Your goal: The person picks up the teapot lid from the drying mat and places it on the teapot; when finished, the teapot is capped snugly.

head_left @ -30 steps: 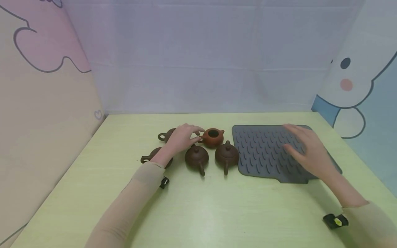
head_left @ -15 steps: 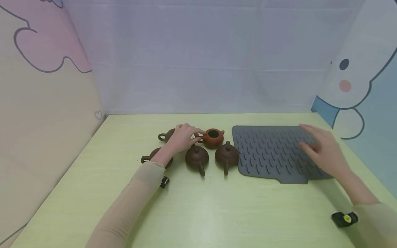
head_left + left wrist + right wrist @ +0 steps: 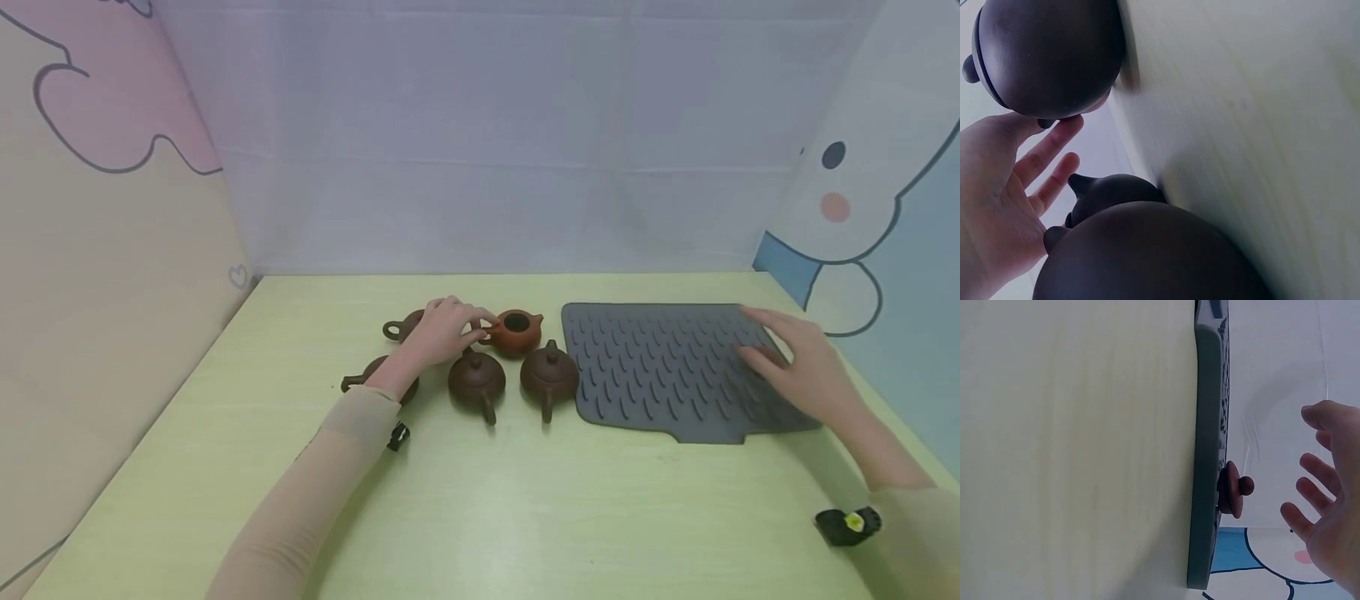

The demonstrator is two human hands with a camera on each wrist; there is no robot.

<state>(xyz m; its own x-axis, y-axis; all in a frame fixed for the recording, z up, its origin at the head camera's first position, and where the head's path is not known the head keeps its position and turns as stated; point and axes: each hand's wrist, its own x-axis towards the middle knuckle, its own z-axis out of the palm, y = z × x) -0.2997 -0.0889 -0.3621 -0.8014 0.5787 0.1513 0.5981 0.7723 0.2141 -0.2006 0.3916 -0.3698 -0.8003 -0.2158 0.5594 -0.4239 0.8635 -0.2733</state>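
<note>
A reddish-brown teapot (image 3: 516, 335) stands without its lid, its round mouth uncovered. My left hand (image 3: 448, 327) has thumb and index finger at its handle, gripping it; the other fingers spread in the left wrist view, where a dark teapot (image 3: 1047, 56) hides the fingertips. My right hand (image 3: 806, 367) is over the right side of the grey mat (image 3: 645, 367), fingers loosely bent and holding nothing. A reddish lid (image 3: 1234, 489) with a round knob rests on the mat in the right wrist view, apart from those fingers. The hand hides it in the head view.
Two dark lidded teapots stand in front, the left one (image 3: 476, 381) and the right one (image 3: 549, 377) beside the mat. Two more, one at the back (image 3: 405, 326) and one nearer (image 3: 380, 379), are partly covered by the left hand and arm. A white curtain (image 3: 480, 150) hangs behind.
My right hand has moved right across the mat toward its right edge. My left hand has stayed at the reddish-brown teapot's handle, and the teapots have not moved.
</note>
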